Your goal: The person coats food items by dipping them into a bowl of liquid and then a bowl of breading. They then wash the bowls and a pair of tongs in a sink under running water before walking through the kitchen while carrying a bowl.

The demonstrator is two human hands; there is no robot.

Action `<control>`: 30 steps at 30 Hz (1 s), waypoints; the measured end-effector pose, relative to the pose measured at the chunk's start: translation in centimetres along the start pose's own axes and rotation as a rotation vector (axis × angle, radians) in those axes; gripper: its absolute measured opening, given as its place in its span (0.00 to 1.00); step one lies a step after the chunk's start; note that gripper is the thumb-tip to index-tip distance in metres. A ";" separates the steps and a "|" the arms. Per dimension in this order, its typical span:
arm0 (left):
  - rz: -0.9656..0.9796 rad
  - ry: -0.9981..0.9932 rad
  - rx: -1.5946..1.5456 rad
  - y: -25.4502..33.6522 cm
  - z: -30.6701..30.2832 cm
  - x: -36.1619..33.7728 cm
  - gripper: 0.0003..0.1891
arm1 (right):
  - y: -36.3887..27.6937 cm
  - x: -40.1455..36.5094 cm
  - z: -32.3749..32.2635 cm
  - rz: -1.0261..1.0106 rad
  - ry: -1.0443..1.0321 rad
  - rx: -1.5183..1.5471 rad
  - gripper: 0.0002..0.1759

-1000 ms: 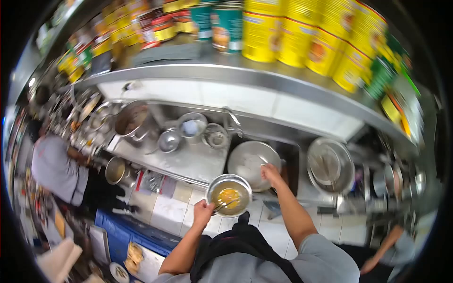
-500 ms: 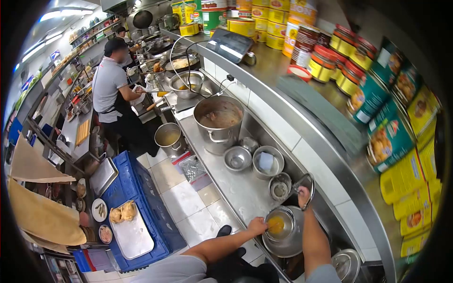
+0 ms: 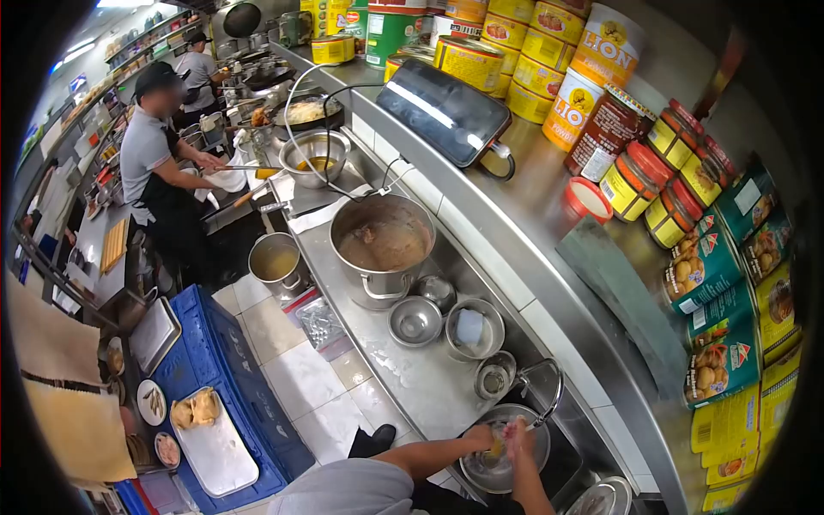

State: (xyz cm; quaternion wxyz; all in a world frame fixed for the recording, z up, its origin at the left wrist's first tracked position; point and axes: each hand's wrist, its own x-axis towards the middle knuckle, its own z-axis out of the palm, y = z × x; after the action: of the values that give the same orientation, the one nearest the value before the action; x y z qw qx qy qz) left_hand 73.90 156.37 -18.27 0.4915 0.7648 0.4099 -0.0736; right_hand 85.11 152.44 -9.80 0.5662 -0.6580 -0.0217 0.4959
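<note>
My left hand [image 3: 481, 439] is closed at the near-left rim of a small metal bowl with something yellow [image 3: 496, 448] inside; much of this bowl is blurred and hidden. It is over a larger metal basin [image 3: 541, 451] in the sink. Right beside it, my right hand [image 3: 517, 438] is under the spout of the curved tap [image 3: 558, 390]. Motion blurs its fingers, so its grip does not show. Behind my hands stands a small metal container [image 3: 495, 379] on the steel counter.
Along the counter [image 3: 378, 352] stand a large stockpot [image 3: 382, 245], a metal bowl [image 3: 415, 322] and a bowl holding a pale blue block [image 3: 469, 327]. Cans line the overhead shelf [image 3: 515, 206]. To the left, a tray [image 3: 219, 451] rests on a blue cooler [image 3: 249, 369]. A co-worker [image 3: 159, 163] stands farther back.
My right hand has left the tap and come down beside my left hand over the basin. The yellow contents are less visible. My view has shifted, and the co-worker has moved slightly.
</note>
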 end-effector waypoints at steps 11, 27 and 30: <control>-0.063 -0.160 -1.267 8.1 -3.5 -0.5 0.24 | 2.0 0.8 1.8 0.091 0.096 0.313 0.20; -0.100 -0.542 -1.726 4.3 1.2 4.4 0.18 | 3.4 1.9 0.9 -0.222 0.047 -0.073 0.28; -0.084 -0.439 -1.696 7.7 -3.1 -1.1 0.18 | 3.0 4.3 0.1 -0.241 0.314 0.104 0.06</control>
State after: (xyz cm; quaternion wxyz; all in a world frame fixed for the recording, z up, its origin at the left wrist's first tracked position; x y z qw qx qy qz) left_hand 77.64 156.90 -10.76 0.9591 0.0942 0.2503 0.0923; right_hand 85.64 154.02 -14.77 0.6510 -0.6898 0.0139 0.3166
